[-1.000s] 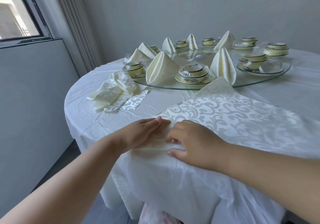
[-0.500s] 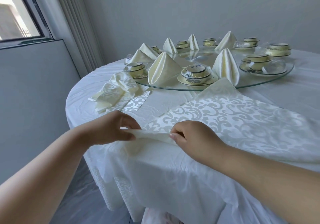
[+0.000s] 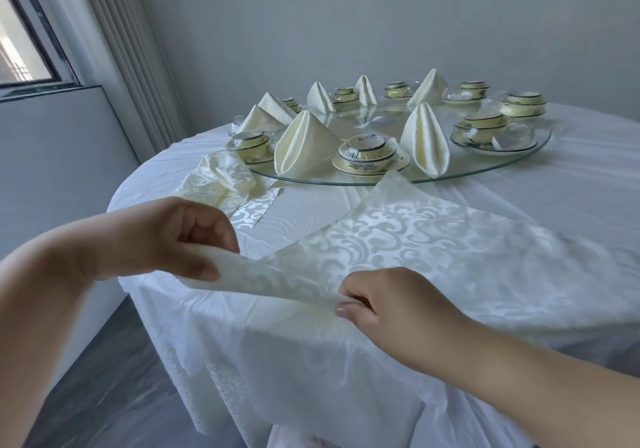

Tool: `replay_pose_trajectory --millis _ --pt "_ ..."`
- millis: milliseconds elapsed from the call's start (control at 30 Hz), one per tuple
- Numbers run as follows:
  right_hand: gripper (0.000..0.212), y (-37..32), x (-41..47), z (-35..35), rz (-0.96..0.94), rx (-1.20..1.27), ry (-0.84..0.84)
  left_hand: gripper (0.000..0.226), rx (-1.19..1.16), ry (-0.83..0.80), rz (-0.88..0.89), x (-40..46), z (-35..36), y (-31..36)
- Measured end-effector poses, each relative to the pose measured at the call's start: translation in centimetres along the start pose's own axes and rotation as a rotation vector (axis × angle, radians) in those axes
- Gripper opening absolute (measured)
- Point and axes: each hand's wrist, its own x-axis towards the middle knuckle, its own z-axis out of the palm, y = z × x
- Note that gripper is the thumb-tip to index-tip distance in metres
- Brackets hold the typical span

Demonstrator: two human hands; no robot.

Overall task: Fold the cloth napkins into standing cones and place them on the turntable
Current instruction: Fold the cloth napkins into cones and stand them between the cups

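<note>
A cream damask napkin (image 3: pixel 433 236) is lying spread on the near part of the round tabletop (image 3: pixel 571 184), its far corner pointing at the rim of the glass turntable (image 3: pixel 512 167). The left hand (image 3: pixel 166 236) is pinching the napkin's near-left corner between thumb and curled fingers and holding it raised off the white tablecloth, so that this edge is hanging in the air as a blurred band. The right hand (image 3: pixel 391 309) is gripping the same near edge further right, fingers curled over the cloth with the thumb tucked under, low at the tabletop's edge.

On the turntable, folded cone napkins are standing among wrapped bowl-and-saucer sets: one cone (image 3: pixel 304 143) left of the nearest bowl set (image 3: pixel 367 157), another cone (image 3: pixel 424 139) to its right, and more cones along the far side (image 3: pixel 365 89). To the left, beside the turntable rim, a crumpled unfolded napkin (image 3: pixel 218 184) is lying on the tablecloth. A window frame (image 3: pixel 31 49) is showing at the upper left.
</note>
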Motion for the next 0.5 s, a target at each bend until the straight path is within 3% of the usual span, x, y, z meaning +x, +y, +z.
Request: replay_pose_trajectory --millis 100,233,300,400,500 --pt "0.037 -0.6 -1.0 -0.7 -0.040 0.149 -0.104 0.057 -0.218 0.010 0.052 -0.5 -1.1 0.5" --pt "0.023 -1.1 -2.2 -1.5 0.009 0.401 -0.265 0.063 -0.516 0.103 0.098 0.2 -0.6 2.0" --pt "0.014 -0.9 -2.7 -2.2 0.105 0.546 -0.295 0.062 -0.514 0.126 0.063 1.9 0.7 3.3" --pt "0.038 0.8 -2.9 -3.2 0.269 0.703 -0.237 0.045 -0.455 0.154 -0.041 6.5 2.5 4.7" --pt "0.049 2.5 -3.0 -3.9 0.407 0.793 -0.131 0.026 -0.330 0.212 -0.184 12.4 3.7 4.4"
